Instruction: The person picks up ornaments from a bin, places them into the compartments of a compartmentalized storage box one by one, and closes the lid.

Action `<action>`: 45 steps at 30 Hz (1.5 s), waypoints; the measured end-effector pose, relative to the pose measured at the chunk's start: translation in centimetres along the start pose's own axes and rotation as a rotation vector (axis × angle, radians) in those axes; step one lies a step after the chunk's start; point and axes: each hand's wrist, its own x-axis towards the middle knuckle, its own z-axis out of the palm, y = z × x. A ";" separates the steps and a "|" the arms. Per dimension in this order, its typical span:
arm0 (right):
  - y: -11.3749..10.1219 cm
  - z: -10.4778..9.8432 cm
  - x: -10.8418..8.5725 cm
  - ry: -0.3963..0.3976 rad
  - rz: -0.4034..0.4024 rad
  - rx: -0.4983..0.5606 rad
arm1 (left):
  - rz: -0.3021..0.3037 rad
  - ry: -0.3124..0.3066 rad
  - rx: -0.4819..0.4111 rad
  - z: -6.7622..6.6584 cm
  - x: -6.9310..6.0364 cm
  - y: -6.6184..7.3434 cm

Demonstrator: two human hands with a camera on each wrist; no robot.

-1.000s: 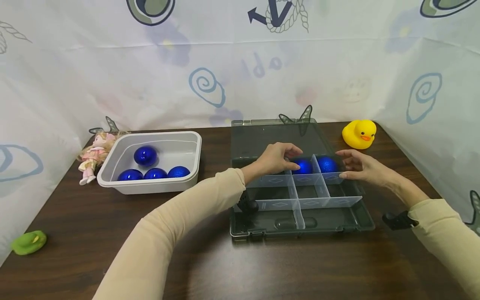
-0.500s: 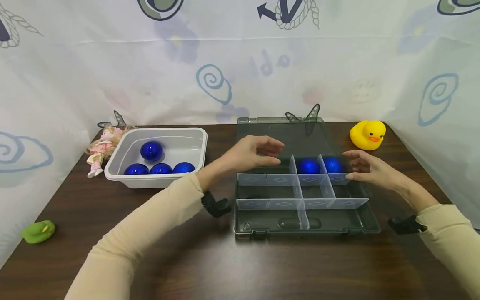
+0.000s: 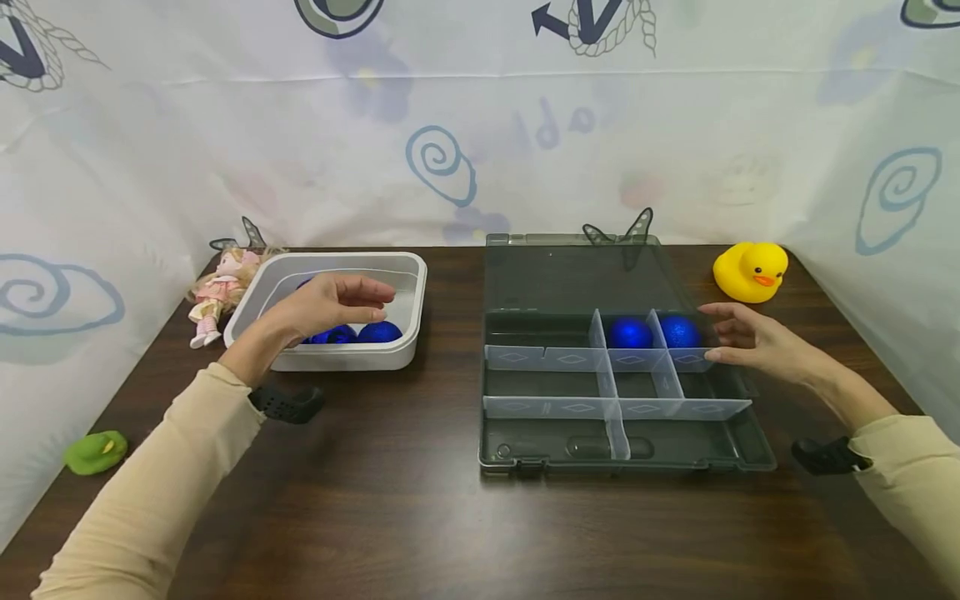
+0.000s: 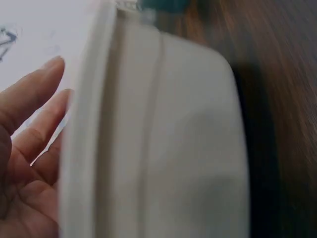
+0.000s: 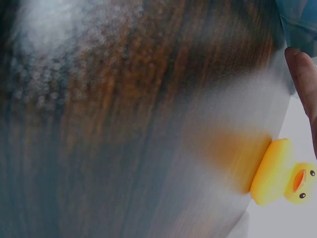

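Observation:
My left hand (image 3: 330, 304) hovers over the white plastic bin (image 3: 352, 360), its fingers extended and nothing held. Several blue balls lie in that bin, among them a glittery ball (image 3: 380, 332); the hand partly hides the rest. In the left wrist view, the bin's blurred outer wall (image 4: 198, 109) stands beside the fingers. A dark, see-through divided box (image 3: 540, 462) lies with its lid back. Its back row holds a blue ball (image 3: 632, 332) and, to the right, a glittery blue ball (image 3: 680, 332). Close by that second ball, my right hand (image 3: 757, 340) is loosely spread and holds nothing.
A yellow rubber duck (image 3: 750, 272) sits behind the right hand. A doll (image 3: 219, 292) leans left of the bin, and a green duck (image 3: 96, 452) lies at the table's left edge. Printed fabric (image 3: 315, 167) hangs behind the dark wooden table (image 3: 420, 517).
My left hand has let go of a blue ball in the box's back row and swung left to above the bin. My right hand has stayed beside the box. The head view has shifted slightly.

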 end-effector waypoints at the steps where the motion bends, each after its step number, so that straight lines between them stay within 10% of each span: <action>1: 0.0 0.0 0.0 -0.003 0.004 0.005 | -0.014 -0.008 0.003 -0.1 -0.1 -0.3; 20: 0.3 0.0 0.0 0.000 -0.022 0.018 | 0.036 -0.119 0.086 0.8 1.2 -1.3; 31: 0.1 0.1 0.0 -0.003 0.000 0.015 | 0.011 -0.001 0.247 0.3 0.8 -0.7; 39: -0.2 -0.1 0.0 -0.006 0.016 0.014 | 0.016 0.146 0.107 -1.5 0.2 1.8; 45: -0.1 -0.1 0.0 -0.012 0.018 0.023 | 0.079 0.195 -0.083 -0.1 1.8 4.0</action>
